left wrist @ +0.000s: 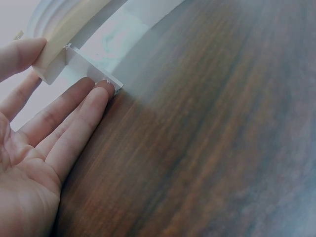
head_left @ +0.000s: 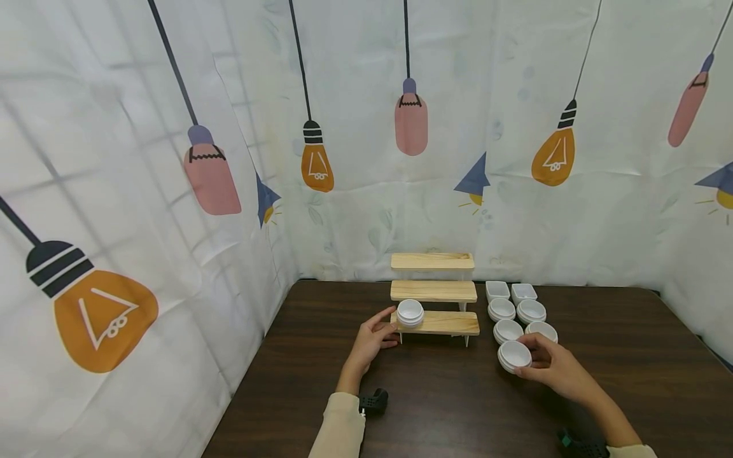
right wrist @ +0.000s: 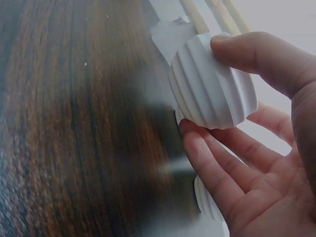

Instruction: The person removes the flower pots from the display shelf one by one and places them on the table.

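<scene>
My right hand (head_left: 552, 366) grips a small white ribbed bowl (head_left: 515, 356) at the near end of a group of white dishes. In the right wrist view, the thumb presses one side of this bowl (right wrist: 212, 84) and the fingers hold the other. My left hand (head_left: 369, 340) touches the left end of the lowest wooden shelf (head_left: 443, 323). Its fingers lie nearly straight against the shelf end and the clear leg (left wrist: 94, 66) in the left wrist view. Another white ribbed bowl (head_left: 410, 312) sits on that shelf's left end, beside the left fingertips.
Two more wooden shelves, a middle one (head_left: 433, 291) and a top one (head_left: 432, 261), rise behind in steps. Round white bowls (head_left: 501, 309) and two squarish white dishes (head_left: 497, 291) stand right of them on the dark table (head_left: 446, 407). A printed curtain (head_left: 355, 229) hangs behind.
</scene>
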A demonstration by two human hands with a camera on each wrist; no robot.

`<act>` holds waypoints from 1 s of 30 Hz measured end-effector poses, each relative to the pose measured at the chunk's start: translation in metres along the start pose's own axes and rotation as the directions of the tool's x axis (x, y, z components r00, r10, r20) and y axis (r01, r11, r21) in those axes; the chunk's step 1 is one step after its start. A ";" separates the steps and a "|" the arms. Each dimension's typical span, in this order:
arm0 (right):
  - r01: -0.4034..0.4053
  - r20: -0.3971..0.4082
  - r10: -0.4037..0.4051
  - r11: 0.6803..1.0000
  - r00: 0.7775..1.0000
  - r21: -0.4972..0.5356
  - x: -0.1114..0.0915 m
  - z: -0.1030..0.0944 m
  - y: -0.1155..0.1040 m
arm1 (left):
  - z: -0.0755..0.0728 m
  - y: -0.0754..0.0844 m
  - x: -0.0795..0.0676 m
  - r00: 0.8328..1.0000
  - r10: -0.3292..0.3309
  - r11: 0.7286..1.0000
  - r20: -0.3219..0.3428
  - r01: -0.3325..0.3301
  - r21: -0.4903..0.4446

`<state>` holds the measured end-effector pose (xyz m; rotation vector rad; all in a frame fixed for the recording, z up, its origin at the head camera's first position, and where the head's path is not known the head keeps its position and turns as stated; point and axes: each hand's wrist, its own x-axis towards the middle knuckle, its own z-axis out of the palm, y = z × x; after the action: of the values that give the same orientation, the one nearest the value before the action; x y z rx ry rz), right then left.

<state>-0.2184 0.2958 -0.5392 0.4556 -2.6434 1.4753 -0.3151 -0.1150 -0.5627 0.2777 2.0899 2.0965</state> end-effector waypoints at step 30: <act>0.044 0.066 -0.045 0.999 0.997 0.031 -0.004 -0.005 0.013 | 0.001 0.002 -0.001 1.000 0.000 1.000 -0.008 0.000 0.009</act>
<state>-0.2190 0.3067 -0.5480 0.5723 -2.6464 1.5137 -0.3138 -0.1141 -0.5608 0.2703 2.1042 2.0925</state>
